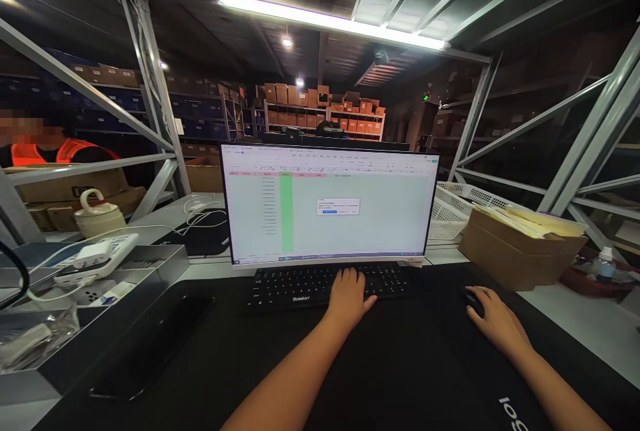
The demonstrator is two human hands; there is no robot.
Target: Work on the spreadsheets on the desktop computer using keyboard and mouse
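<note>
My left hand [347, 298] rests on the black keyboard [300, 284], fingers spread over the keys near its middle. My right hand [493, 314] lies curled over a black mouse [470, 299] on the black desk mat [400, 364]. Behind the keyboard stands a monitor [327, 208] showing a spreadsheet with a green column and a small dialog box in the middle.
A black phone [150, 344] lies on the mat at left, beside a clear tray [150, 271] with chargers and cables. A cardboard box [517, 244] and a white basket [453, 208] stand at right. A person in an orange vest [60, 151] is far left behind the racking.
</note>
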